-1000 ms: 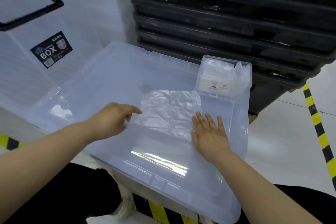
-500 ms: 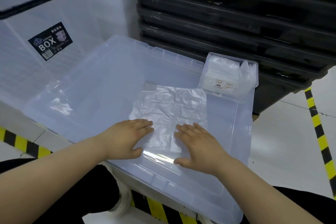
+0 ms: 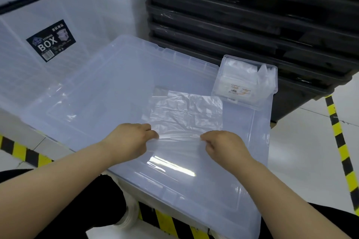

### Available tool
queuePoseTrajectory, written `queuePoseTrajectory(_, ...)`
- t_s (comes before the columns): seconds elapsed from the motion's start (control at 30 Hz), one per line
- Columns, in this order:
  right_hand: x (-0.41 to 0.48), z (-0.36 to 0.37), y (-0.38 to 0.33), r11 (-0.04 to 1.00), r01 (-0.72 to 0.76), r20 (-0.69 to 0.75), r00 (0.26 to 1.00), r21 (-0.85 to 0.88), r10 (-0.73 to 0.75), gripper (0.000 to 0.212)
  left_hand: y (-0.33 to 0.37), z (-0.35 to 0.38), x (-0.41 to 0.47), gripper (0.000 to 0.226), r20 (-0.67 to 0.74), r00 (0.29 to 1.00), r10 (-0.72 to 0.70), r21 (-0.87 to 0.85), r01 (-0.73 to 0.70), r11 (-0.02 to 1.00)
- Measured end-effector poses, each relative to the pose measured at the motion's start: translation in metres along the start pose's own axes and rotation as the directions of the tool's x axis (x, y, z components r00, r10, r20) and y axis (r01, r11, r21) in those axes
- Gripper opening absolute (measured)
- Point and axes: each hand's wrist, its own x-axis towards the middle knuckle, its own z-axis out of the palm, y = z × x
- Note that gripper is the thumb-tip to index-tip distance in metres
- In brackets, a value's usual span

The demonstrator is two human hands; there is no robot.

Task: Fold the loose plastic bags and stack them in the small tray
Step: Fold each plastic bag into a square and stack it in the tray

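Left grip [image 3: 130,141], right grip [image 3: 225,146], both pinching near edge of plastic bag [image 3: 184,112], fingers curled

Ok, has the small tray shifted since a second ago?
No. The small tray still sits at the far right corner of the clear lid.

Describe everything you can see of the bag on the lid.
The bag is thin, clear, crinkled plastic, roughly rectangular, spread flat on the translucent lid. The left hand and right hand pinch its near edge, one towards each end. Its far right corner lies close beside the tray; contact is unclear.
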Motion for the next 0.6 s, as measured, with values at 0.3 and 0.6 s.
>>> queuePoseTrajectory(0.3,0.002,-0.02,0.023,0.752,-0.327,0.168,0.944,0.572,0.282,0.024,-0.029,-0.019,0.001,0.015,0.296,0.921,-0.253,-0.676,0.389,0.626)
queuePoseTrajectory(0.6,0.007,-0.009,0.017,0.721,-0.467,0.123,0.87,0.511,0.477,0.021,-0.032,-0.03,-0.001,0.073,0.383,0.897,-0.221,-0.773,0.442,0.454)
